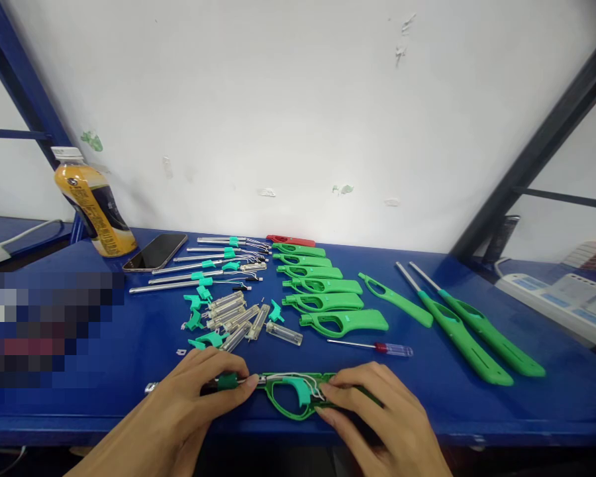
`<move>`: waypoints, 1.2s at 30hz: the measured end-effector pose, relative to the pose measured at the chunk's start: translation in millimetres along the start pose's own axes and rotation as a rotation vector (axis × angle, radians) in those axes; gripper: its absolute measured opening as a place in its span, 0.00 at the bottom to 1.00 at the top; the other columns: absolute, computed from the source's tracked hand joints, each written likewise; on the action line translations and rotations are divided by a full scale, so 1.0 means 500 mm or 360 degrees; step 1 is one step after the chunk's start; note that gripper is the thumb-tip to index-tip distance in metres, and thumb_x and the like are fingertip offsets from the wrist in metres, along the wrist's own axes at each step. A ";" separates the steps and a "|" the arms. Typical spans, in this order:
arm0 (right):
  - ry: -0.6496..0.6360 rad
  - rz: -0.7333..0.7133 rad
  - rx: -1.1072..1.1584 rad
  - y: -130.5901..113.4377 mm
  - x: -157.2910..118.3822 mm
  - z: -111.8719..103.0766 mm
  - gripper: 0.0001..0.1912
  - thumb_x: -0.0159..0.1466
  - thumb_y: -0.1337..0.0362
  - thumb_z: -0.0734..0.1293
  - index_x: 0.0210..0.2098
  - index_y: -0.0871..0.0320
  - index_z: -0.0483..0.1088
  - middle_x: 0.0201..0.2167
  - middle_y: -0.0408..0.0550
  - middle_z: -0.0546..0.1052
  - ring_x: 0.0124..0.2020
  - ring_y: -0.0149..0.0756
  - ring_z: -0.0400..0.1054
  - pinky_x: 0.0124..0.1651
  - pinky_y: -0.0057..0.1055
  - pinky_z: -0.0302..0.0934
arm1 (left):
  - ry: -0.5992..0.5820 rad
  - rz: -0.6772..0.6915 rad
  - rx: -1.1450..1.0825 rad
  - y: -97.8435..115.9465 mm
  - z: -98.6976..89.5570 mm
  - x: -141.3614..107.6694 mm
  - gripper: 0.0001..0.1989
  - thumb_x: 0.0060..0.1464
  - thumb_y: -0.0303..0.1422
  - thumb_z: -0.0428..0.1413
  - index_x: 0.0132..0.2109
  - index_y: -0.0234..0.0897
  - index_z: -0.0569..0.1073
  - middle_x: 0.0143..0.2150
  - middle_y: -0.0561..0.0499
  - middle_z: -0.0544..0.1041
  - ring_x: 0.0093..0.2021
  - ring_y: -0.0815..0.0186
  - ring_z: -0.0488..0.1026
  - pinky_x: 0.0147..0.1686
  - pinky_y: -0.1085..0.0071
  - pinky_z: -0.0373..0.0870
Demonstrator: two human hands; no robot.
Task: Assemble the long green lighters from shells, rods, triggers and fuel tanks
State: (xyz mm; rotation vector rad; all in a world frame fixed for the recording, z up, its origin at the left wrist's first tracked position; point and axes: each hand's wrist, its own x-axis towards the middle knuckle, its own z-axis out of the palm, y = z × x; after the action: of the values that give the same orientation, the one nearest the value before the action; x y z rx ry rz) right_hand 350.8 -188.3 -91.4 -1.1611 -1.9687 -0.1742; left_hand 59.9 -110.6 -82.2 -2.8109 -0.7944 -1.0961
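An open green lighter housing half (277, 401) lies near the table's front edge. In its loop area sits a teal trigger (302, 391), and white wires (298, 375) run above it to the right. My left hand (198, 391) pinches the metal lighter tube (150, 387) at the housing's left end, by a dark green collar (227, 381). With thumb and fingers, my right hand (377, 407) grips the housing's handle part and covers most of it, including the wire ends.
Behind lie clear fuel tanks (228, 311), loose teal triggers (208, 339), metal tubes with wires (173, 286) and green housing halves (347, 322). A screwdriver (392, 349) and two whole lighters (461, 338) are rightward. A phone (156, 252) and bottle (97, 209) stand back left.
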 end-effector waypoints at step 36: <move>-0.0042 0.0039 0.0063 0.004 -0.003 0.003 0.06 0.77 0.62 0.68 0.44 0.52 0.79 0.39 0.42 0.83 0.37 0.33 0.78 0.40 0.30 0.71 | -0.0341 -0.0060 0.0014 0.010 -0.018 0.002 0.41 0.55 0.12 0.43 0.64 0.56 0.77 0.53 0.49 0.80 0.48 0.65 0.79 0.45 0.75 0.76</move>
State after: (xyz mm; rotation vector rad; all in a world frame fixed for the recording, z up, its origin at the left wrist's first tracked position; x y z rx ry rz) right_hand 351.8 -187.4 -94.1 -1.1664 -1.9712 -0.1071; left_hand 57.4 -116.0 -74.0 -2.9522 -0.8673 -0.8013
